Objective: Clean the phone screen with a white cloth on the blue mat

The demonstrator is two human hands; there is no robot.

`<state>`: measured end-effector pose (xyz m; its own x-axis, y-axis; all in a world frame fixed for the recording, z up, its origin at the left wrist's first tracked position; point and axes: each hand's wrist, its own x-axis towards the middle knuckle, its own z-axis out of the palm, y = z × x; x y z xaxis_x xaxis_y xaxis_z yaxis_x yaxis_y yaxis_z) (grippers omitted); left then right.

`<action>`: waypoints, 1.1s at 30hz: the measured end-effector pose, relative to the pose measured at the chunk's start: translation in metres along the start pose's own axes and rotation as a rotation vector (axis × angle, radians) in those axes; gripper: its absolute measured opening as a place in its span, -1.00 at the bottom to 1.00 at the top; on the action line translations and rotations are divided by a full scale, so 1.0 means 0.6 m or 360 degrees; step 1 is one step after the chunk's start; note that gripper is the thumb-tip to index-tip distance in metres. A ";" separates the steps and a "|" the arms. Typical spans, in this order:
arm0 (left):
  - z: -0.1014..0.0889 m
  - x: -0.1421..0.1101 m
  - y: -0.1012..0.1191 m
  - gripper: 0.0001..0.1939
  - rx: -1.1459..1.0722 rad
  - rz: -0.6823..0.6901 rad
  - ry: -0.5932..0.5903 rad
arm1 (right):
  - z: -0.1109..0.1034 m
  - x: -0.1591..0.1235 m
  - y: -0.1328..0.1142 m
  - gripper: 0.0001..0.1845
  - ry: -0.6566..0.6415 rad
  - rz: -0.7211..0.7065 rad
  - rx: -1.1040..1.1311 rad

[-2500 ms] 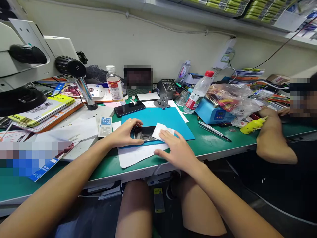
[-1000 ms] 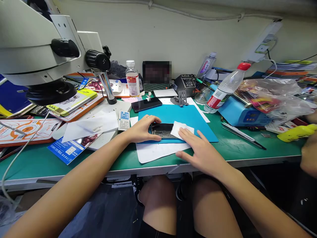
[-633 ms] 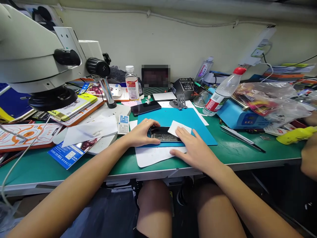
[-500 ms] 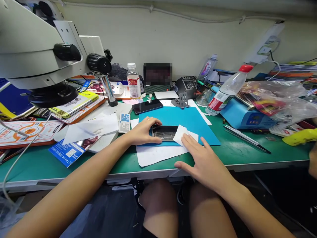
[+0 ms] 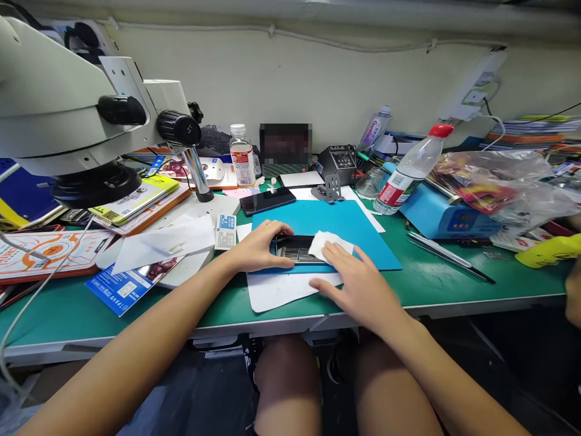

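Left hand (image 5: pixel 255 248) grips dark device (image 5: pixel 295 252) on blue mat (image 5: pixel 331 217); right hand (image 5: pixel 361 287), thumb spread, presses white tissue (image 5: pixel 321 242).

Head-worn view, facing forward and down, hands (image 5: pixel 258 249) near

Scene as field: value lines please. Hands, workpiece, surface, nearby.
left hand: gripping the left end of a dark device
right hand: fingers on a white wipe, over the device's right part
surface: blue mat on green bench
nearby: black phone, at mat's far left corner; red-capped bottle, right; microscope, left
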<state>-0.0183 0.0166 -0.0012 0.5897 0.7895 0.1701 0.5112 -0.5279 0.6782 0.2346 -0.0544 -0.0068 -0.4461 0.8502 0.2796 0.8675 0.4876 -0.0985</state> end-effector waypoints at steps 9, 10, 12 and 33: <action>-0.002 0.000 0.001 -0.46 0.0015 0.0003 -0.0022 | -0.011 -0.006 -0.002 -0.42 0.0081 -0.0048 -0.0076; -0.002 0.000 0.000 -0.45 0.0017 0.0012 -0.0022 | -0.011 -0.005 -0.001 -0.44 0.0091 -0.0056 -0.0083; -0.002 0.000 -0.001 -0.46 0.0027 0.0007 -0.0012 | -0.009 0.010 0.001 -0.50 0.0052 -0.0073 -0.0070; -0.002 0.002 0.001 -0.50 0.0062 0.0050 0.0002 | 0.001 0.007 -0.033 -0.39 0.0101 -0.0009 -0.0203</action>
<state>-0.0177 0.0176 0.0005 0.6054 0.7725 0.1917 0.5161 -0.5644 0.6443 0.2154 -0.0604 -0.0042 -0.4397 0.8312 0.3401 0.8878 0.4596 0.0244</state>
